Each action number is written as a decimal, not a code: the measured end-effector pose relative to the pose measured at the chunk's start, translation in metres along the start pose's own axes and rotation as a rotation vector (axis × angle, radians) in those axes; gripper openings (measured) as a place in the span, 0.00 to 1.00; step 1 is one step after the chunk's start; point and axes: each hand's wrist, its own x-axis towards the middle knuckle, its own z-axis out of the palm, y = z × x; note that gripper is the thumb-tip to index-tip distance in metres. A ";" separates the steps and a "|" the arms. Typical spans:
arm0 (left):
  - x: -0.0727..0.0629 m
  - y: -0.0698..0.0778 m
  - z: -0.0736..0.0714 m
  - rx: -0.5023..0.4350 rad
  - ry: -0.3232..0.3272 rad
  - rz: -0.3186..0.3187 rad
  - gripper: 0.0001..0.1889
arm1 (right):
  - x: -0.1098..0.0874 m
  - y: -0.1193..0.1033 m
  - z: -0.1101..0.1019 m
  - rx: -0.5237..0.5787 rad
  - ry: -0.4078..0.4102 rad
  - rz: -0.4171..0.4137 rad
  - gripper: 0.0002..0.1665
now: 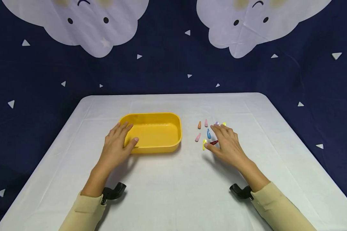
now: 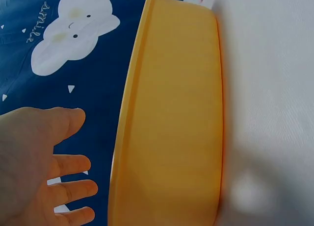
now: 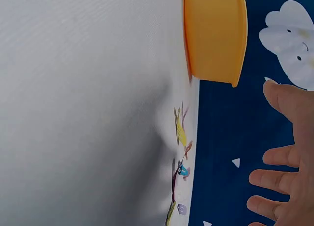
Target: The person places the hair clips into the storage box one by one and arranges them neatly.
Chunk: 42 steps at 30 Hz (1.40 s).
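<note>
A yellow plastic tray [image 1: 153,149] with rounded corners sits left of the middle of the table. My left hand [image 1: 117,147] hovers over its left end, fingers spread and holding nothing; in the left wrist view that hand [image 2: 39,162] is beside the tray's tall side [image 2: 171,108]. On the right lie several small hair clips, among them an orange one [image 1: 199,125], a blue one [image 1: 209,133], a pink one [image 1: 198,137], a yellow one [image 1: 204,145] and a dark red one [image 1: 214,142]. Over them is my right hand [image 1: 226,146], fingers apart and nothing held, partly hiding the clips.
A white cloth covers the table [image 1: 173,189]. Behind it hangs a dark blue curtain [image 1: 162,70] with clouds and white triangles. Black wrist cameras, a left one [image 1: 114,191] and a right one [image 1: 240,191], sit at the beige sleeves.
</note>
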 end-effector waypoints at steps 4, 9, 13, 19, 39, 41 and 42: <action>0.002 -0.004 0.000 -0.024 0.044 0.011 0.29 | 0.001 0.001 0.001 0.028 -0.007 0.010 0.43; 0.004 -0.009 0.000 -0.067 0.063 0.005 0.28 | 0.004 0.002 0.005 0.071 -0.011 0.023 0.41; 0.005 -0.014 -0.001 -0.105 0.051 -0.008 0.28 | 0.007 0.003 0.009 0.100 -0.008 0.030 0.40; 0.007 -0.021 -0.002 -0.166 0.027 -0.021 0.28 | 0.011 0.002 0.011 0.103 -0.022 0.029 0.40; 0.015 -0.053 -0.003 -0.477 -0.097 -0.049 0.30 | 0.021 0.006 0.021 0.110 -0.065 0.076 0.40; 0.016 -0.056 -0.003 -0.481 -0.108 -0.055 0.30 | 0.023 0.007 0.022 0.104 -0.057 0.070 0.40; 0.017 -0.057 -0.004 -0.483 -0.113 -0.056 0.30 | 0.023 0.006 0.023 0.102 -0.053 0.070 0.40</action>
